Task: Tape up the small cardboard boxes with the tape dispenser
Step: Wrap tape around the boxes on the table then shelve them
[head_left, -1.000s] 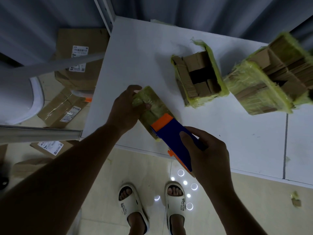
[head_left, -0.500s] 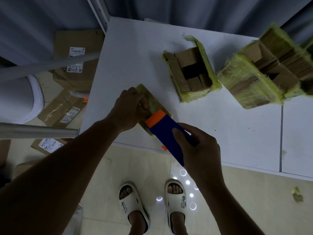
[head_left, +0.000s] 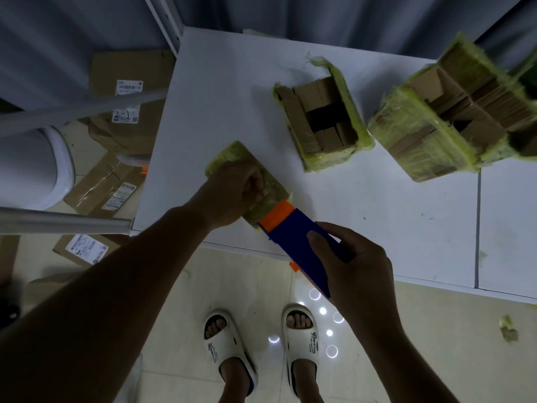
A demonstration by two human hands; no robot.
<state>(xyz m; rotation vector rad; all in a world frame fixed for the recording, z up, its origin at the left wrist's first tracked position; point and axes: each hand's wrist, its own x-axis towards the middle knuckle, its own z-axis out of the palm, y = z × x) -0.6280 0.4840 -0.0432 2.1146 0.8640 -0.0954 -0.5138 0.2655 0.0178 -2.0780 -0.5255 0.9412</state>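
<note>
A small cardboard box (head_left: 232, 154) wrapped in yellowish tape lies near the front left corner of the white table (head_left: 232, 82). My left hand (head_left: 232, 193) rests on top of it with fingers curled, holding it down. My right hand (head_left: 354, 263) grips the blue tape dispenser (head_left: 296, 242); its orange front end touches the box's near end. Farther back stand an open-topped taped box (head_left: 322, 117) and a larger taped bundle of cardboard boxes (head_left: 441, 120) at the right.
Brown shipping cartons (head_left: 128, 97) with labels lie on the floor left of the table. A metal bar (head_left: 58, 223) crosses at the left. My feet in white slippers (head_left: 229, 350) stand on the tiled floor below the table's front edge. A tape scrap (head_left: 508, 330) lies at right.
My left hand slid from the box's far end toward its middle and curled over it. The dispenser stayed against the box's near end. The view shifted slightly.
</note>
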